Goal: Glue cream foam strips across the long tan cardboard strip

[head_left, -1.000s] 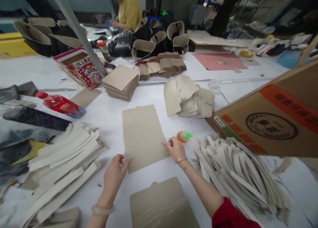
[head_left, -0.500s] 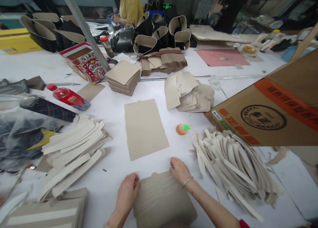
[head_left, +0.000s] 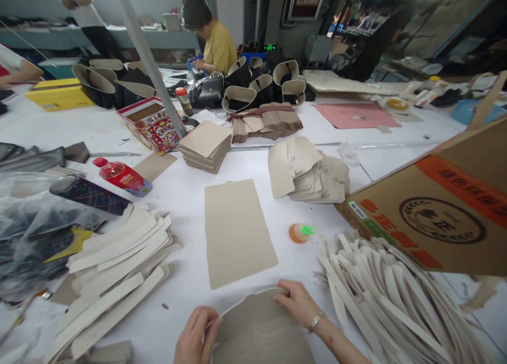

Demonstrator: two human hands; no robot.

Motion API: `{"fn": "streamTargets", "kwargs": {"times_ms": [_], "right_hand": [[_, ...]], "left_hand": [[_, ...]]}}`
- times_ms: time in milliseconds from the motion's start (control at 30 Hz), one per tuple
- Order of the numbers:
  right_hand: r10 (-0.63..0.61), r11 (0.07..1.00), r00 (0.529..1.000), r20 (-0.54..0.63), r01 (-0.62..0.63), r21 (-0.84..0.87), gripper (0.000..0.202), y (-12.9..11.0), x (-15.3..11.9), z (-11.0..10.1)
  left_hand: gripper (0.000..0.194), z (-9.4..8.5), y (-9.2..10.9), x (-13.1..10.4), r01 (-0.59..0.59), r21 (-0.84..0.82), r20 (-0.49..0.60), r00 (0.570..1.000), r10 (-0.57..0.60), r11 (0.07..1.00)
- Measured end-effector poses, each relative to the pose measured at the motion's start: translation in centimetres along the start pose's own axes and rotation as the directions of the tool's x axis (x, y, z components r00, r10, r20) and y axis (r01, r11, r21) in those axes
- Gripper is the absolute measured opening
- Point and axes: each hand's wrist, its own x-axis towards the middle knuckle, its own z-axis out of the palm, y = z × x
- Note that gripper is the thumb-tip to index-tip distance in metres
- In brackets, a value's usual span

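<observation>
While I watch through the head camera, there's a bowed grey-brown sheet [head_left: 261,332], just on the near side of the flat sheet [head_left: 240,234]! Left hand [head_left: 198,332] pinches the bowed one's left far corner, right hand [head_left: 299,303] pinches its right far corner. Right of the flat sheet I've got a green-tipped bottle [head_left: 300,233]; left of it, pale strips [head_left: 119,242]; beyond it, a square stack [head_left: 208,142].

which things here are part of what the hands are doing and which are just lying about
Part of the work:
near beige sheet, its far edge held by the left hand and right hand
flat beige sheet just beyond, probably

Likely just lying about:
red-capped drink bottle
red patterned box
yellow box
</observation>
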Motion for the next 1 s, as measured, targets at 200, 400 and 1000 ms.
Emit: {"fn": "streamTargets", "kwargs": {"times_ms": [200, 400, 1000], "right_hand": [[0.052, 0.995, 0.995, -0.085, -0.044, 0.094, 0.022, 0.7, 4.7, -0.9], [0.079, 0.997, 0.985, -0.156, -0.074, 0.036, 0.017, 0.9, 6.0, -1.6], [0.09, 0.972, 0.926, -0.368, -0.162, -0.169, 0.019, -0.3, 5.9, -1.5]], "left_hand": [[0.037, 0.5, -2.2, 4.9, 0.344, 0.06, 0.179, 0.92, -0.349, 0.937], [0.036, 1.2, -3.2, 5.8, 0.436, 0.0, 0.167, 0.887, -0.43, 0.9], [0.034, 0.7, -3.0, 6.4, 0.48, 0.197, 0.088, 0.86, -0.503, 0.855]]}}
